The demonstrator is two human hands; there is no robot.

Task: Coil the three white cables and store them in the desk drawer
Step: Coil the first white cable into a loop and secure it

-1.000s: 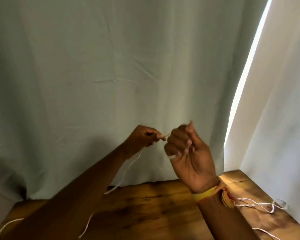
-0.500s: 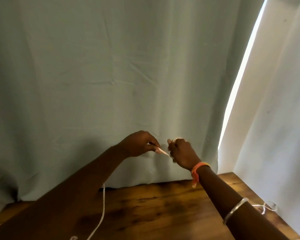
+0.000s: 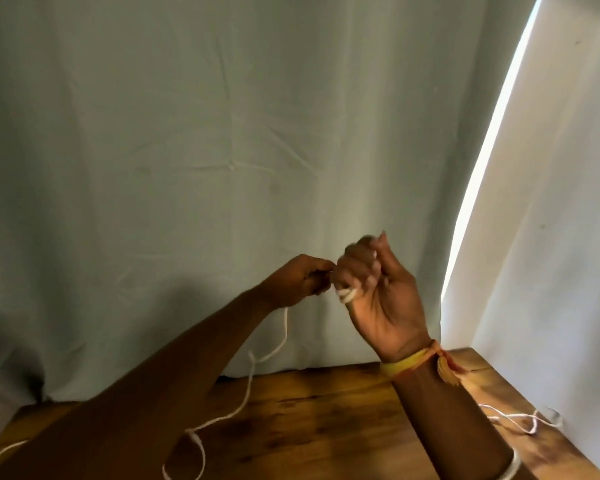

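Our right hand (image 3: pixel 378 292), palm turned back toward us since half a second earlier, gripped the cable (image 3: pixel 346 295) wound round its fingers (image 3: pixel 354 271). Our left hand (image 3: pixel 300 282) pinched it just beside them, slack trailing to the counter (image 3: pixel 326 427). Another turn, we judged, had gone on; nothing was stored. We counted two hands and two cables, the second cable (image 3: pixel 520 422) loose at right. No third showed.

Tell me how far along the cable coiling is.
Nothing finished yet. In hand: right hand holds a few turns of one white cable, left hand pinching it; most trails over the desk. Remaining: a second cable lies loose at the desk's right; no drawer shows.
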